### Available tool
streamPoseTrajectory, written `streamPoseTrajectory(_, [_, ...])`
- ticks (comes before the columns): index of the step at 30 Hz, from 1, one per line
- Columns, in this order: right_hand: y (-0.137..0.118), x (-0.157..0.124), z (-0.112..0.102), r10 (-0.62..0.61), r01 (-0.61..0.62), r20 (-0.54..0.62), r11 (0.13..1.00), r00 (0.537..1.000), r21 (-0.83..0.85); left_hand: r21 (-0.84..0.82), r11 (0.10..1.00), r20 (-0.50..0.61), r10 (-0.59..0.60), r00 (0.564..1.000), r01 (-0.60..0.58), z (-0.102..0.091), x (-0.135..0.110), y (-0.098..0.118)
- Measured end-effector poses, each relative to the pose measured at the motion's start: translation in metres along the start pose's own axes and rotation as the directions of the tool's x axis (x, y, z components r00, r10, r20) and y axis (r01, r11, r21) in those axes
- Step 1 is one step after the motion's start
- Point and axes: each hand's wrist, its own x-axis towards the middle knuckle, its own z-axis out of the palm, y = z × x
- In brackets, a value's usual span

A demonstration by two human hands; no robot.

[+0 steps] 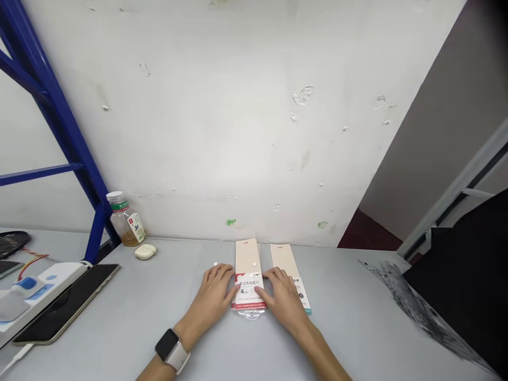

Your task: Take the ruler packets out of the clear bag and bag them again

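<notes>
Left hand [214, 292] and right hand [281, 297] lie palms-down.

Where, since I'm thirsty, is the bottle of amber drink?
In the head view, the bottle stands at the back left of the grey table, by the white wall, just behind a cream oval case and right of the blue metal frame.

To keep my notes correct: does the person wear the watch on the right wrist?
No, the smartwatch is on the left wrist, and the right wrist is bare.
</notes>
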Motion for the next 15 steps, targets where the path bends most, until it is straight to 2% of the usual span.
streamPoseTrajectory(2, [0.001,0.001,-0.001,0.054,-0.054,0.001,0.992,0.999,0.118,-0.029,1.000,0.006,-0.006,1.000,0.006,0.001,0.000,0.001])
streamPoseTrajectory(5, [0.001,0.005,-0.003,0.136,-0.132,0.011,0.931,0.991,0.341,-0.106,0.993,0.001,-0.046,0.999,0.046,-0.001,0.001,0.002])
streamPoseTrajectory(9, [0.000,0.009,-0.006,0.173,-0.174,0.046,0.855,0.984,0.489,-0.363,0.921,-0.003,-0.150,0.989,0.139,-0.009,0.005,0.007])
streamPoseTrajectory(11, [-0.001,0.009,-0.008,0.175,-0.187,0.072,0.835,0.982,0.518,-0.520,0.832,0.024,-0.212,0.977,0.193,-0.012,0.008,0.011])
streamPoseTrajectory(15, [-0.002,0.007,-0.010,0.172,-0.213,0.126,0.797,0.977,0.565,-0.810,0.531,0.096,-0.300,0.949,0.249,-0.016,0.012,0.015])
